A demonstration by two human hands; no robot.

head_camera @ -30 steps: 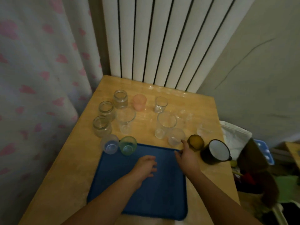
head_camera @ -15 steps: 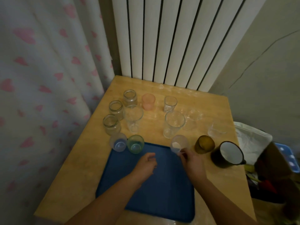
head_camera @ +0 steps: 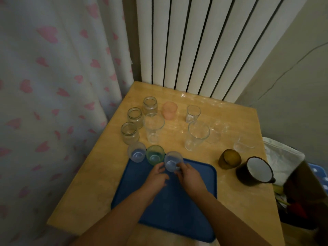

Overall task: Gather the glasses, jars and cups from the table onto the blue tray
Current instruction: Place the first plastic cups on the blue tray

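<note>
Hands meet over the far edge of the flat blue plastic tray [head_camera: 177, 206], and between them sits a small clear round tumbler [head_camera: 172, 161], upright, mouth up. Right hand [head_camera: 190, 178] pinches its near-right side with curled fingertips; left hand [head_camera: 156, 178] curls in at its near-left, contact hard to confirm. Tumbler sits just ahead of both hands, right beside the green tinted glass cup [head_camera: 154, 155] on the wooden tabletop [head_camera: 99, 174]. Left looks marginally nearer that one.

Domestic room, likely a bedroom or living space. Evidence: heart-patterned curtain [head_camera: 53, 86] at the left edge of a small wooden table [head_camera: 99, 183], white column radiator [head_camera: 204, 47] behind its far edge, plaster wall [head_camera: 292, 86] cracked.
</note>
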